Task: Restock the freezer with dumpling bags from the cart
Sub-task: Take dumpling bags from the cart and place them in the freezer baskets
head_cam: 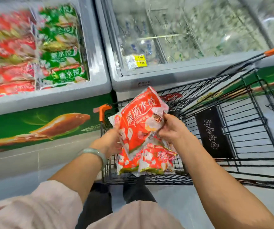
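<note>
I hold a red dumpling bag (138, 119) above the near end of the black wire cart (242, 134). My left hand (110, 141) grips its left edge and my right hand (171, 128) pinches its right edge. More red dumpling bags (149, 161) lie under it in the cart's near corner. The open chest freezer (90, 90) at the left holds rows of red bags (15, 47) and green bags (60, 47).
A second chest freezer (166, 78) with a shut glass lid and yellow price tags (139, 61) stands behind the cart. The cart has orange corner caps (102, 111) and a black sign plate (212, 133). Grey floor tiles lie to the left and below.
</note>
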`<state>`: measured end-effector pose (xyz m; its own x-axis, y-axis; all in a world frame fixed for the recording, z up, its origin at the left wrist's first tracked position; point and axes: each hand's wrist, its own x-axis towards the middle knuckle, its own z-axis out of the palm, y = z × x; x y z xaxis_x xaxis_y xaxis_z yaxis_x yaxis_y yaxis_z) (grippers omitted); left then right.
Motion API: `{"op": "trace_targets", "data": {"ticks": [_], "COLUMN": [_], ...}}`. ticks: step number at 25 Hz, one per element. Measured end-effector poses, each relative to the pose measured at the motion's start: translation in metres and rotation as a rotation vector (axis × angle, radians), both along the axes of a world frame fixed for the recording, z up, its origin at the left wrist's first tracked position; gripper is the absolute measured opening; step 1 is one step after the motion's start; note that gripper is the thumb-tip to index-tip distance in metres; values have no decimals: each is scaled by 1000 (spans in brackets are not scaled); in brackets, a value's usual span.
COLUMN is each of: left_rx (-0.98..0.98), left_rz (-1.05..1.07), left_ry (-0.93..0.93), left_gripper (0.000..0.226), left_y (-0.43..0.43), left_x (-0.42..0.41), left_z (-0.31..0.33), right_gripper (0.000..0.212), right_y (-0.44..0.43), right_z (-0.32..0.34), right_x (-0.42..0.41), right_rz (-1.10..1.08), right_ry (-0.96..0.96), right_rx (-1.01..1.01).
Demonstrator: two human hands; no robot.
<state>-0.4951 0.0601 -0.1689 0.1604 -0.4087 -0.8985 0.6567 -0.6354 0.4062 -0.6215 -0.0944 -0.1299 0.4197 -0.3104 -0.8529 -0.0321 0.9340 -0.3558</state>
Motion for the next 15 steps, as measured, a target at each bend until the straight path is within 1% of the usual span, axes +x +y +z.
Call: {"op": "trace_targets", "data": {"ticks": [2, 4, 7, 8, 10, 12, 13, 14, 15], "left_rx": [-99, -205, -370, -402, -456, -477, -474, -452, -438], "left_rz": [192, 331, 448, 484, 527, 520, 504, 491, 465], "left_ry": [57, 87, 127, 125, 74, 18, -17, -57, -85], "left_gripper": [51, 47, 41, 36, 31, 40, 44, 46, 46], "left_y": [22, 46, 89, 103, 141, 172, 191, 210, 225], "left_x": [22, 47, 90, 105, 145, 183, 204, 225, 242], "left_z": [16, 30, 53, 59, 69, 75, 77, 81, 84], "right_gripper": [42, 38, 52, 47, 29, 27, 20, 14, 12], "right_y": [19, 42, 85, 98, 136, 162, 177, 190, 202], "right_z": [18, 41, 70, 73, 77, 75, 76, 76, 79], "right_x": [28, 57, 101, 116, 153, 176, 190, 202, 212], "right_rz": [22, 23, 33, 32, 20, 13, 32, 72, 124], "right_ry": [-34, -53, -122, -117, -80, -58, -56, -53, -51], "right_rx": [15, -4, -66, -87, -117, -148, -180, -230, -275]}}
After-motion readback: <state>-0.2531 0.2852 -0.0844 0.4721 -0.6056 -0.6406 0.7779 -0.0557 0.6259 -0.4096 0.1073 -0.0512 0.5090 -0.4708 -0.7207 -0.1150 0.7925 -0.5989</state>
